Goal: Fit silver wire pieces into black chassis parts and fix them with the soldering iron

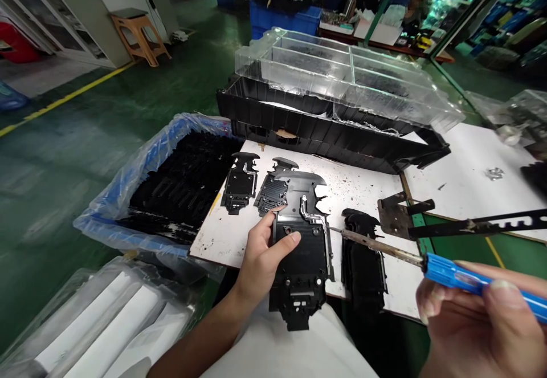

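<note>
My left hand (267,247) grips a black plastic chassis plate (301,252) by its left edge, thumb on top, tilted up above my lap. A metal strip runs along the plate's right side. In my right hand (482,321) is a soldering iron (453,275) with a blue handle. Its thin tip points left and lies at the plate's right edge; whether it touches I cannot tell. Two similar plates, one at the left (240,184) and one partly hidden behind mine (271,191), lie on the white board (231,235). A stack of plates (363,264) lies right of mine.
A blue bin (111,195) lined with plastic, full of black parts, stands left. Black trays (307,133) with a clear divided tray (333,70) on top fill the board's back. A metal bracket (397,215) juts in from the right. Wrapped white rolls (106,321) lie lower left.
</note>
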The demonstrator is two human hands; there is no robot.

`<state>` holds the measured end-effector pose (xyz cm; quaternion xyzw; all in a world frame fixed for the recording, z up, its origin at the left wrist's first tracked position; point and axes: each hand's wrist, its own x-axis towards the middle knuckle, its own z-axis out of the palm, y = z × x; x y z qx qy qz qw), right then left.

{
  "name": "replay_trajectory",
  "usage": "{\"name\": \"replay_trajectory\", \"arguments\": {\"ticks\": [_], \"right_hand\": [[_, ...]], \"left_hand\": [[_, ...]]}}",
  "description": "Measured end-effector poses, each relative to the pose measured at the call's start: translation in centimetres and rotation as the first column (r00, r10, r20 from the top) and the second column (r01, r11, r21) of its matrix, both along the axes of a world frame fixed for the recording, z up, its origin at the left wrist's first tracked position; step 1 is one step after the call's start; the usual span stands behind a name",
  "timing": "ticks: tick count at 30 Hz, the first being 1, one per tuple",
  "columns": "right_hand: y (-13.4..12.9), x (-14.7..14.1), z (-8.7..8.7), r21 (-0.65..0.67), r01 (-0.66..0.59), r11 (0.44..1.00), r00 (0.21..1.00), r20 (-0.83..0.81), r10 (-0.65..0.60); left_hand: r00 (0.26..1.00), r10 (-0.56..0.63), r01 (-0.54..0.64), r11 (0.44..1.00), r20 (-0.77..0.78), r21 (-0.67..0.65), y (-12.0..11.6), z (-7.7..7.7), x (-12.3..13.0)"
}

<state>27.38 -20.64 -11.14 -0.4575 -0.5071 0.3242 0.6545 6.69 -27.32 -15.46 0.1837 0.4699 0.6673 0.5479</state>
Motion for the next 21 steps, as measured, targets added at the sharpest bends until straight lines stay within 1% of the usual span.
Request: {"name": "replay_trajectory", "arguments": {"ticks": [3, 9, 15, 21], "right_hand": [[-0.39, -0.49, 0.41, -0.053, 0.069, 0.996, 0.996, -0.058, -0.072], [-0.25, -0.12, 0.32, -0.040, -0.020, 0.999, 0.999, -0.051, 0.018], [-0.06, -0.07, 0.22, 0.006, -0.043, 0.999, 0.998, -0.048, 0.043], [-0.07, 0.15, 0.30, 0.011, -0.058, 0.998, 0.998, -0.036, 0.058]], "left_hand": [[1.000, 0.019, -0.019, 1.000, -0.011, -0.005, -0.03, -0.05, -0.02], [0.999, 0.028, -0.028, 1.000, -0.019, 0.005, -0.12, -0.11, -0.07], [0.998, 0.032, -0.031, 0.999, -0.055, 0.013, -0.25, -0.06, -0.05], [0.997, 0.048, -0.048, 0.999, -0.057, 0.006, -0.29, 0.11, 0.00]]}}
